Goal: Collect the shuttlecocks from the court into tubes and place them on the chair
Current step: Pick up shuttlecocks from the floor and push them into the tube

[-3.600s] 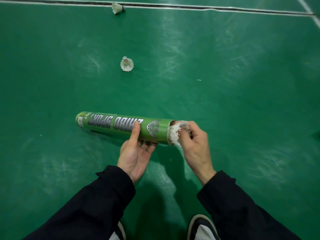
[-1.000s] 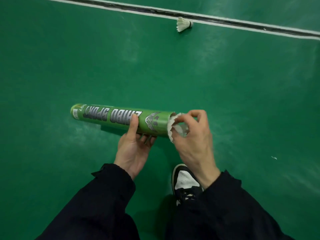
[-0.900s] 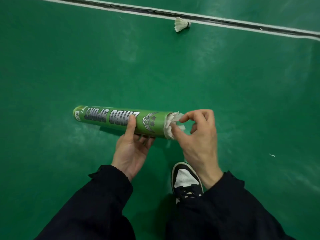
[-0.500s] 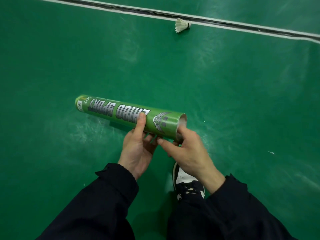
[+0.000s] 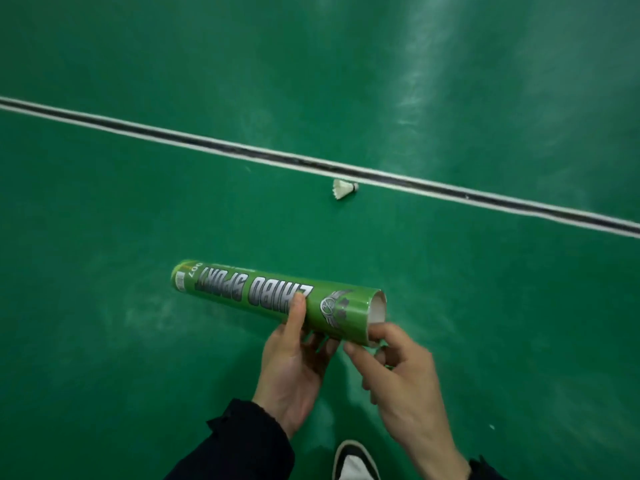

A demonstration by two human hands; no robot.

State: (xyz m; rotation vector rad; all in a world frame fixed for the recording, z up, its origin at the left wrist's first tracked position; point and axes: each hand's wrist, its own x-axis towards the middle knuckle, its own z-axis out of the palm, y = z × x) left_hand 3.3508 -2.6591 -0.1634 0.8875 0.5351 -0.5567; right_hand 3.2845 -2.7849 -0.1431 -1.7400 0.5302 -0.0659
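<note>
Shuttlecock's now pushed inside my tube [image 5: 277, 299]; left hand [image 5: 294, 368] grips it, right hand [image 5: 394, 375] loose at its mouth, next shuttlecock [image 5: 343, 189] ahead

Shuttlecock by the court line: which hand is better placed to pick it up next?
Probably the right hand. The left hand grips the green tube, while the right's fingers only curl at its open end. The shuttlecock lies ahead, beside the line.

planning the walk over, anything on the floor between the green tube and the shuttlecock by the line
Nothing: in the head view only bare green court floor lies between the tube and the shuttlecock.
</note>
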